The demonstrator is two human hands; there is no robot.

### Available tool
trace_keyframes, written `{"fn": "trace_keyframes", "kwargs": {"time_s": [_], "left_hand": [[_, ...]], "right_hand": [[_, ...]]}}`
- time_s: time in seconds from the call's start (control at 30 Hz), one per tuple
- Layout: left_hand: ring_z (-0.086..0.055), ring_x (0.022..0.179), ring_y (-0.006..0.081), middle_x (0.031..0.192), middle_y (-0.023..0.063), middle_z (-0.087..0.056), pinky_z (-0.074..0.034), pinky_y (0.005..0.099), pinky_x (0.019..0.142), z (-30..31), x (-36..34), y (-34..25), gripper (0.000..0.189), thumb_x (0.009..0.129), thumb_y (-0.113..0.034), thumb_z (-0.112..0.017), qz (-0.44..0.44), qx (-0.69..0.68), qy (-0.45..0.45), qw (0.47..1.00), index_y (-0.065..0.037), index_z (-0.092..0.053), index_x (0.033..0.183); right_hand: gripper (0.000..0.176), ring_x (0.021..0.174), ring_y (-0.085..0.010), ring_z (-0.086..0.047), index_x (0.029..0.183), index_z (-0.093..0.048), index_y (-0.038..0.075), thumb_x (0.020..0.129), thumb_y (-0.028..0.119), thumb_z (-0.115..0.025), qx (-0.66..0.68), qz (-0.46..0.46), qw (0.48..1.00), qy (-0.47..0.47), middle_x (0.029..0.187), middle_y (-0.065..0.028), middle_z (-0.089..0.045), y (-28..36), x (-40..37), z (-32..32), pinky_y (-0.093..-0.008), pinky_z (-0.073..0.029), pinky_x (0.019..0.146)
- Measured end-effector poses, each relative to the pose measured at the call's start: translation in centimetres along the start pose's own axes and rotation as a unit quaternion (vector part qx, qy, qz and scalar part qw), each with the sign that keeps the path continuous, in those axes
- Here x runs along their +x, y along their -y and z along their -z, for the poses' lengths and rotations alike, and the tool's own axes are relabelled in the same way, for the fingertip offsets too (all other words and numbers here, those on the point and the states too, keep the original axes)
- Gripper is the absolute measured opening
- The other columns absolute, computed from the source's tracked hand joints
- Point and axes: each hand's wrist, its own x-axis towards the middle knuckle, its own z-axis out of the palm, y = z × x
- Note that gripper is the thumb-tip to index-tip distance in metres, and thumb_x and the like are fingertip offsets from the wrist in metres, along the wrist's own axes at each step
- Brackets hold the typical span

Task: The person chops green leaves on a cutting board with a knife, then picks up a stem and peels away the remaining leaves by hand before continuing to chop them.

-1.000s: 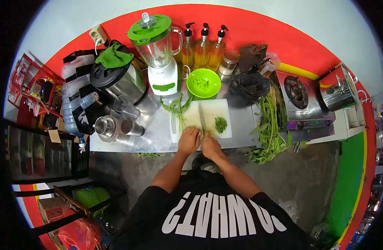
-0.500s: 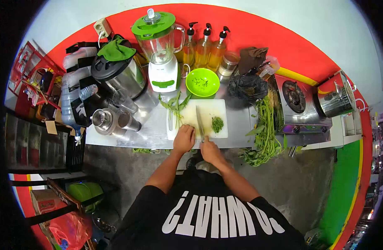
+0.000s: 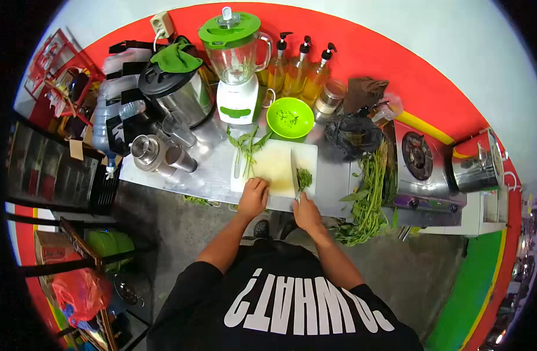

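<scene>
In my right hand [image 3: 307,213] is the handle of a kitchen knife [image 3: 294,171], its blade pointing away from me over the white cutting board [image 3: 274,153]. The blade lies against the left side of a small pile of chopped greens [image 3: 304,178]. My left hand [image 3: 254,196] rests at the board's near edge with fingers curled; whether anything is inside them is hidden. Just beyond it, leafy green stems [image 3: 245,147] lie along the board's left side, some leaves past its far edge. A green bowl [image 3: 290,131] behind the board contains a few cut pieces.
Behind stand a blender [image 3: 238,99] and several pump bottles [image 3: 293,73]. Cups and a metal shaker [image 3: 145,151] are left of the board. To the right are a black plastic bag [image 3: 353,133], a bunch of long greens [image 3: 370,199] overhanging the counter edge, and a gas stove [image 3: 418,155].
The knife has moved right across the board, from left of the chopped pile up against it. My right hand moved with it; my left hand shifted slightly left. The camera view has tilted a little.
</scene>
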Motion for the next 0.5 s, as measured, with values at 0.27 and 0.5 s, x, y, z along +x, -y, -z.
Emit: {"fn": "trace_keyframes", "kwargs": {"time_s": [0.27,0.5], "left_hand": [[-0.053,0.118,0.0396,0.123,0.0190,-0.060,-0.045,0.0448,0.103,0.2,-2.0,-3.8,0.035,0.083,0.004,-0.061,0.115,0.025,-0.030,0.993,0.000,-0.064,0.117],[-0.053,0.125,0.0398,0.134,0.0207,-0.057,-0.044,0.0433,0.108,0.8,-2.8,-3.4,0.043,0.080,0.004,-0.059,0.148,0.010,0.008,0.989,0.000,-0.063,0.122]], "right_hand": [[0.043,0.090,-0.0527,-0.064,0.124,-0.053,-0.006,0.099,0.029,-0.056,-0.012,0.054,0.998,0.012,0.095,-0.0337,-0.067,-1.9,0.4,1.3,-0.0578,-0.051,0.081],[0.034,0.086,-0.0531,-0.062,0.109,-0.055,-0.003,0.097,0.028,-0.059,0.048,0.097,0.994,0.003,0.088,-0.0330,-0.066,-1.6,1.3,2.1,-0.0586,-0.049,0.077]]}}
